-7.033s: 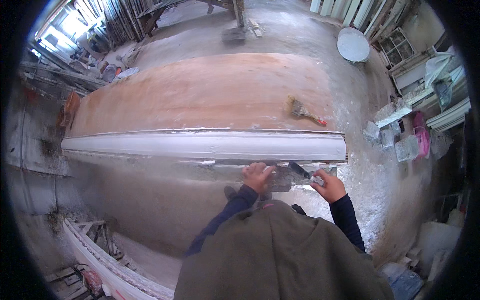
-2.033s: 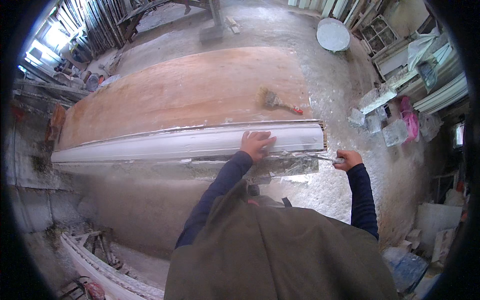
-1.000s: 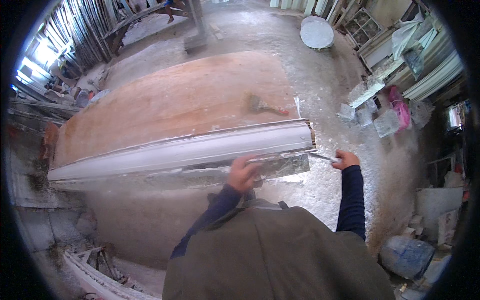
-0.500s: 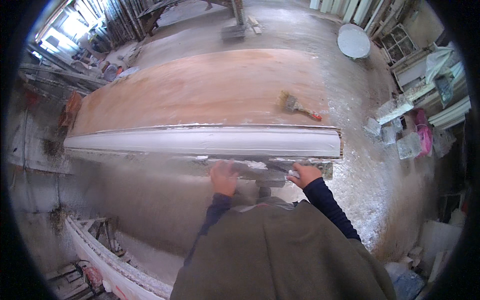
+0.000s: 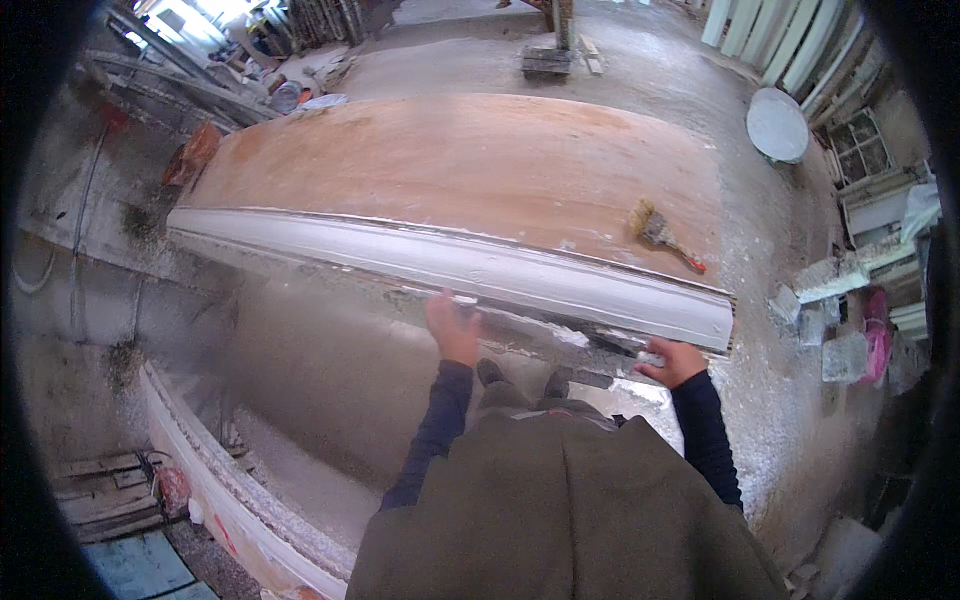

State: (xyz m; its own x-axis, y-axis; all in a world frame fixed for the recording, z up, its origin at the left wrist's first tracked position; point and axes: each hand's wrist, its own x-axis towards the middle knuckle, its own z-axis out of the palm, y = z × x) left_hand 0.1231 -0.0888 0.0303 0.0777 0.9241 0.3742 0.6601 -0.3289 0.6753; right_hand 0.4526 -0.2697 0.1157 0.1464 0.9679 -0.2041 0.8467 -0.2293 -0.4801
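A long white moulding [image 5: 470,262], which looks like plaster, runs along the near edge of a broad tan-topped bench [image 5: 450,160]. Just below it, my right hand [image 5: 676,362] is closed on the pale handle of a flat tool with a dark blade [image 5: 612,344], perhaps a trowel. The blade points left along a ledge smeared with white paste [image 5: 565,332]. My left hand [image 5: 453,330] is at the same ledge further left, thumb and forefinger apart; its other fingers are partly hidden. On the bench top lies a brush [image 5: 662,235] with pale bristles and a red-tipped handle.
A curved white-edged form [image 5: 235,490] stands at the lower left. Beyond the bench to the right are a round white-topped drum [image 5: 777,125], clear plastic containers [image 5: 845,357] and a pink bag [image 5: 876,335]. A wooden post [image 5: 562,25] rises behind the bench.
The view has turned, so the bench and moulding now slant down to the right. My right hand has moved right with the tool, and the hands are farther apart.
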